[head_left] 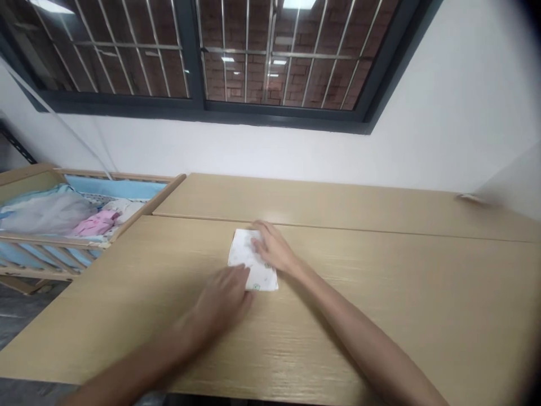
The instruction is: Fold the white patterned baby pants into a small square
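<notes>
Table [389, 316] of pale, streaky wood grain fills most of the view, a straight seam running across it toward the back; the surface spreads wide on both sides of the hands, and its near edge lies well apart from them. White wall [456, 96] rises smooth behind it, holding a dark-framed window [196, 104] with thin metal bars. Against the table's left end stands a wooden crib [146, 210], slatted and lined in blue padding [114, 188], with gauzy netting [54, 211] and crumpled pink cloth [97, 223] inside.

The left hand [226, 290], blurred, has its fingers at the cloth's near left corner, touching it; how far it is open, I cannot tell. The right hand [273, 246] lies over the far right part, fingers bent at the far edge, thumb a little apart; whether it pinches, I cannot tell.

Between them a folded white cloth [249, 254] lies flat, roughly rectangular, just short of the seam. Small green prints [256, 287] dot its face.
</notes>
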A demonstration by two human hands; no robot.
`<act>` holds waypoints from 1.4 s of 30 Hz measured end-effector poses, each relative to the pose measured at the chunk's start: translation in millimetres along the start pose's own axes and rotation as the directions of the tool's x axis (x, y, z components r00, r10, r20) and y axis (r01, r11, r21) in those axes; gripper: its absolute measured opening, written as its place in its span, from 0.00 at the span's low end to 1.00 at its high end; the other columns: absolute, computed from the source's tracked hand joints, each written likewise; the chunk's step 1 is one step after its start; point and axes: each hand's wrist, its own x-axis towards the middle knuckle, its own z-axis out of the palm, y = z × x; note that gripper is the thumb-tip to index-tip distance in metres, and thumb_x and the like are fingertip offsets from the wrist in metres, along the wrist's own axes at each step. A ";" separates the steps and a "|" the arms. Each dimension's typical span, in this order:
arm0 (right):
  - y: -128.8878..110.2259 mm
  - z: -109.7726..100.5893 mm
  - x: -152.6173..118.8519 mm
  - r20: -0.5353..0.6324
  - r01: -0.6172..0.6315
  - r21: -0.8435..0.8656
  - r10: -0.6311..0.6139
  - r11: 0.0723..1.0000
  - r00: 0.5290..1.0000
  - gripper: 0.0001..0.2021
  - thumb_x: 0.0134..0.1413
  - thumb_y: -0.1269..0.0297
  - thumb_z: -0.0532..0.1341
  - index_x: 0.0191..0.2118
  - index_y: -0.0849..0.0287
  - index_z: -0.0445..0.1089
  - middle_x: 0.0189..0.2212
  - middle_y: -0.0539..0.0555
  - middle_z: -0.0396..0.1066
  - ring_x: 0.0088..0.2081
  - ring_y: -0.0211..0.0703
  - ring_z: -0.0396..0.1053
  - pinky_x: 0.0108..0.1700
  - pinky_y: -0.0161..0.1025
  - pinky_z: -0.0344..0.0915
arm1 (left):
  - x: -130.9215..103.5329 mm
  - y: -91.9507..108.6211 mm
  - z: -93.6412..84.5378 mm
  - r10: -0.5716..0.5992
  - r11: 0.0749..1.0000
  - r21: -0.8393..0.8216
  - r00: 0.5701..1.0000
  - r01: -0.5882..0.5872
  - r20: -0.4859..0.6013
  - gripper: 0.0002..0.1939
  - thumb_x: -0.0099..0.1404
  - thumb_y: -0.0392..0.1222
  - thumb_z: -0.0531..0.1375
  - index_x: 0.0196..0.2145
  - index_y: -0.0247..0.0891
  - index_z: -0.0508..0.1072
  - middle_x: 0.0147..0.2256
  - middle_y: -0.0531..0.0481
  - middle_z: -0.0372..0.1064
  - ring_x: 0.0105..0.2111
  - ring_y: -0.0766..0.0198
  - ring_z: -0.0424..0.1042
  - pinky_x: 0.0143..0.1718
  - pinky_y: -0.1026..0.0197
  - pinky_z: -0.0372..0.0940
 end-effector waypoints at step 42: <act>-13.8 -41.9 -49.6 0.531 0.007 0.073 -0.045 0.997 0.846 0.47 0.39 0.41 0.75 0.65 0.53 0.65 0.63 0.62 0.64 0.65 0.65 0.58 0.65 0.59 0.54 | 12.6 -67.7 -24.8 0.149 0.961 -0.266 0.958 -0.081 0.244 0.13 0.72 0.42 0.51 0.45 0.42 0.75 0.45 0.45 0.76 0.45 0.55 0.75 0.50 0.54 0.67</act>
